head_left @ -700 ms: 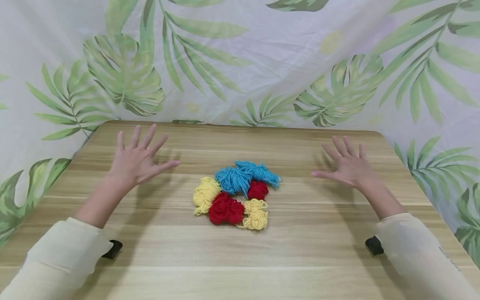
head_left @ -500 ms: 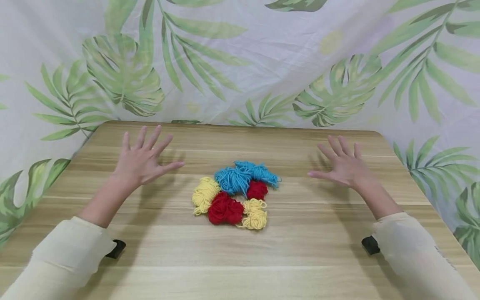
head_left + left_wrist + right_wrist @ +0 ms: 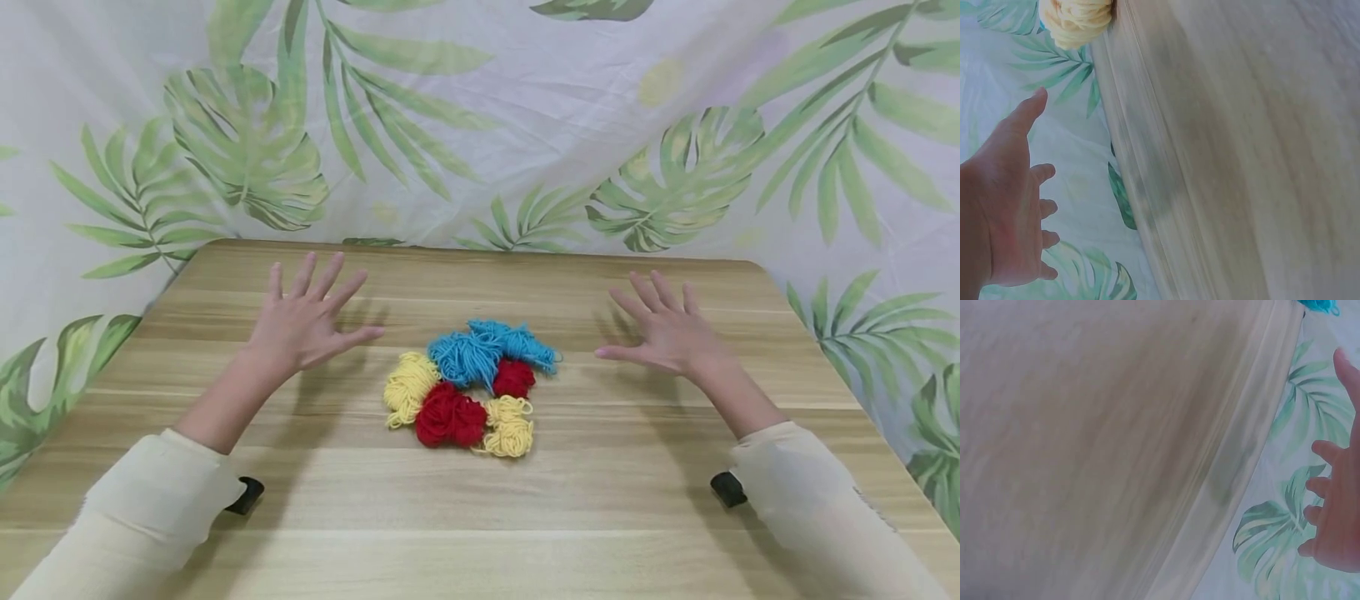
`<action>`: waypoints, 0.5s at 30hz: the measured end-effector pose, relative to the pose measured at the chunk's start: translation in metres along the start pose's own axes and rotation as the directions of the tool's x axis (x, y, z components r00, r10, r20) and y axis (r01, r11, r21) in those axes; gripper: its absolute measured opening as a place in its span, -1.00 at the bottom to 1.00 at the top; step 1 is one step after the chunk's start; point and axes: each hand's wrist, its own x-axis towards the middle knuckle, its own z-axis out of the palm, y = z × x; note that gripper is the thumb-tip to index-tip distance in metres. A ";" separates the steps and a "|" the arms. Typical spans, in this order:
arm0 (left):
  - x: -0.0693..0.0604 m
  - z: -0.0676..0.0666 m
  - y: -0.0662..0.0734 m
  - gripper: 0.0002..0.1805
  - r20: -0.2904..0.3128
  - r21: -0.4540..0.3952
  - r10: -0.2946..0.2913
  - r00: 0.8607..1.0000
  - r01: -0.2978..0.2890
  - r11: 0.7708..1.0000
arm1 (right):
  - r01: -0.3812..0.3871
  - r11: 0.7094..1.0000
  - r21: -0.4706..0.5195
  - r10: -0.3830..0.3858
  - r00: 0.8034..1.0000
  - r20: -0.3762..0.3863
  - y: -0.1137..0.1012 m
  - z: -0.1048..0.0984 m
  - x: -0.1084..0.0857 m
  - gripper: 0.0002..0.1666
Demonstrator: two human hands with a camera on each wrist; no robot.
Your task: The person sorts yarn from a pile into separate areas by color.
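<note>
Several small skeins of yarn lie bunched together in the middle of the table. Two blue skeins [image 3: 467,359] are at the back, with a small red skein [image 3: 514,379] just in front of the right one. A yellow skein [image 3: 410,387] sits on the left, a larger red skein [image 3: 450,416] at the front, and another yellow skein [image 3: 509,427] at front right. My left hand [image 3: 300,327] hovers left of the yarn, fingers spread, nearest the left yellow skein. To the right, my right hand [image 3: 670,332] hovers with fingers spread, nearest the blue yarn. Both hands hold nothing.
The wood-grain table [image 3: 480,508] reaches back to a hanging cloth [image 3: 540,108] printed with green leaves. A small black object shows under each sleeve [image 3: 157,492] near the cuff.
Both hands have moved inward toward the yarn, the left one to the right and the right one to the left. Their fingers remain spread, and the skeins have stayed in place.
</note>
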 end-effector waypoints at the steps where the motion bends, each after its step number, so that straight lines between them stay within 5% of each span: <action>1: 0.000 0.000 0.001 0.07 -0.003 0.002 0.004 1.000 -0.004 1.000 | 0.005 1.000 -0.001 -0.005 1.000 0.002 -0.001 0.000 0.000 0.24; 15: 0.003 0.002 0.018 0.02 -0.020 0.019 0.049 0.999 -0.049 0.999 | 0.076 0.997 -0.023 -0.076 0.997 -0.013 -0.021 0.007 0.009 0.21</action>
